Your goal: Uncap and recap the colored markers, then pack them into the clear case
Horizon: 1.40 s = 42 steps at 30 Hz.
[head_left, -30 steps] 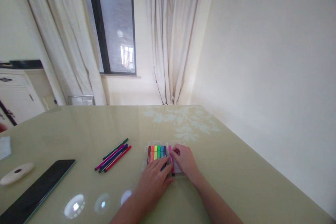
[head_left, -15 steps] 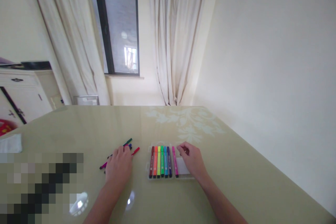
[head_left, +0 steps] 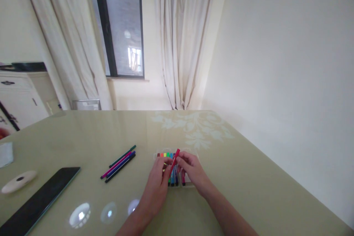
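A red marker [head_left: 176, 156] slants upward over the clear plastic marker case [head_left: 190, 186], pinched in my left hand [head_left: 157, 180]. The fingertips of my right hand [head_left: 195, 171] close in on the upper part of the same marker. Beneath my hands, coloured markers [head_left: 173, 180] lie side by side in the left half of the case, partly covered. In the right half, a pink marker [head_left: 183, 179] shows below my right fingers. To the left lie several loose markers: a dark green one [head_left: 121, 156], a magenta one [head_left: 116, 165], a blue one [head_left: 121, 164] and a black one [head_left: 120, 168].
On the left of the glossy table [head_left: 235, 199] are a black tablet-like slab [head_left: 41, 201], a pale oval object [head_left: 19, 181] and a white folded item [head_left: 6, 154]. Curtains [head_left: 184, 44], a window [head_left: 123, 25] and a white cabinet [head_left: 23, 94] stand beyond the table; a wall runs along the right.
My left hand has moved right from the loose markers to the case, bringing the red marker. My right hand has shifted slightly left to meet it. The view has turned a little.
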Each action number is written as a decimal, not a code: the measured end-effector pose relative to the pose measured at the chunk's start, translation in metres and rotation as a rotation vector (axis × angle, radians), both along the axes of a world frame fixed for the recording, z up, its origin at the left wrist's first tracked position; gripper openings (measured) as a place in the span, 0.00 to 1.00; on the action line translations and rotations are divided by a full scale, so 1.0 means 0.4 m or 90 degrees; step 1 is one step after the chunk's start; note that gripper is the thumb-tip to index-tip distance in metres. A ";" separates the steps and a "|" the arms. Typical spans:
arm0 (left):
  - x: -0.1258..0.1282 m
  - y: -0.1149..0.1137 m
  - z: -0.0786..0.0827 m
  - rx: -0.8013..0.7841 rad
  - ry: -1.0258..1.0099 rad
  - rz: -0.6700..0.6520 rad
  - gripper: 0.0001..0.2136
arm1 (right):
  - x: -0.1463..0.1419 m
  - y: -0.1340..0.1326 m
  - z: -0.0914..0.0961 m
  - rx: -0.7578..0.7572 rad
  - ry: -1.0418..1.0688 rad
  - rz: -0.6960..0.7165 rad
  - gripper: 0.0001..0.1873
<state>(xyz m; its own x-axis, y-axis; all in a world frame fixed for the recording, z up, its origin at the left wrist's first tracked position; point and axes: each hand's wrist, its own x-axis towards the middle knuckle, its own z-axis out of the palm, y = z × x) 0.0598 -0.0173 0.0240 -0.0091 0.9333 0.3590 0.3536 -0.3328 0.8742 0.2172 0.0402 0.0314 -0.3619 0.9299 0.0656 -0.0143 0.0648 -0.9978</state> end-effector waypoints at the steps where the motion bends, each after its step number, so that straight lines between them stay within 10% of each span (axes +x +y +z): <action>1: 0.002 -0.001 0.000 -0.013 -0.018 -0.008 0.14 | 0.004 0.002 0.001 -0.004 0.020 -0.006 0.24; 9: 0.001 0.000 -0.007 -0.052 -0.029 -0.011 0.14 | 0.009 0.000 0.017 -0.027 0.051 -0.015 0.20; 18: 0.016 -0.007 -0.060 0.099 0.459 -0.120 0.21 | 0.119 0.076 0.012 0.035 -0.152 -0.136 0.17; 38: 0.026 -0.003 -0.065 0.163 0.537 -0.079 0.19 | 0.060 0.051 -0.035 0.182 -0.517 -0.198 0.03; 42: -0.064 0.013 -0.007 0.053 0.564 0.097 0.14 | 0.065 0.045 -0.026 0.206 -0.520 -0.208 0.09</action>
